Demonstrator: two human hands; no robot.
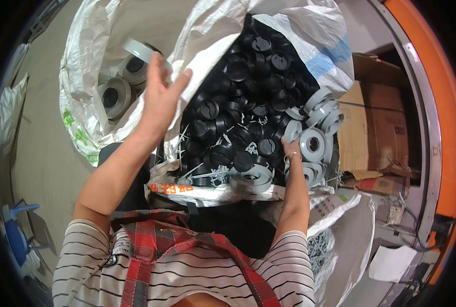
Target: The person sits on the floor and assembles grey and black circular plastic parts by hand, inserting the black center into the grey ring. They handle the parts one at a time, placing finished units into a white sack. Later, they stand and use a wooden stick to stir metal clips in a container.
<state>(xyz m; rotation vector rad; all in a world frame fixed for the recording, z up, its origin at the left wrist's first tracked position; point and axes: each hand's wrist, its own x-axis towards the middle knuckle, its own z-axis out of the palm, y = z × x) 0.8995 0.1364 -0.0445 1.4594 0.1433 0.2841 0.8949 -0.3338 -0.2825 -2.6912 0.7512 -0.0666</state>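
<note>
My left hand [161, 89] is raised over the edge of a white woven sack [85, 102] at the left, fingers spread, with a grey plastic ring [138, 50] just off its fingertips in the air. Several grey rings [116, 94] lie inside that sack. My right hand [291, 151] reaches into a second white sack [310, 30] filled with black round plastic parts [243, 97]. Its fingers rest on a grey ring [312, 145] in a cluster of grey rings at the pile's right side; whether it grips one I cannot tell.
Thin white plastic sprues [212, 174] are mixed among the black parts. Cardboard boxes [376, 123] stand to the right, beside an orange machine edge [432, 77]. A blue stool [16, 235] sits on the concrete floor at lower left. Another white bag [340, 240] lies at lower right.
</note>
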